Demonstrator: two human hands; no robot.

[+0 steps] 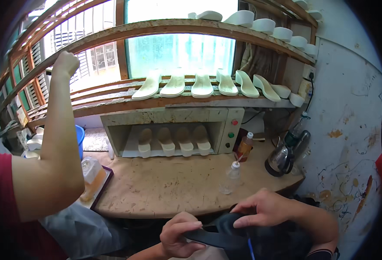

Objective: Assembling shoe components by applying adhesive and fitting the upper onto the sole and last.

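At the bottom edge, my left hand point(180, 236) is closed on a dark, flat, curved piece that looks like part of a black shoe point(217, 238). My right hand point(264, 210) grips the rounded dark end of the same piece, thumb on top and fingers behind. Both hands are in front of the table's near edge, above my lap. A thin blue stick point(250, 248) shows just below my right hand; what it belongs to is hidden. Dark cloth behind the piece makes its outline hard to follow.
A brown-covered table point(156, 186) carries a metal heater box point(171, 117) with several soles inside, a dropper bottle point(232, 175), an orange bottle point(244, 147) and a kettle point(280, 160). White soles point(201, 86) line the shelf. A co-worker's raised arm point(60, 138) crosses the left side.
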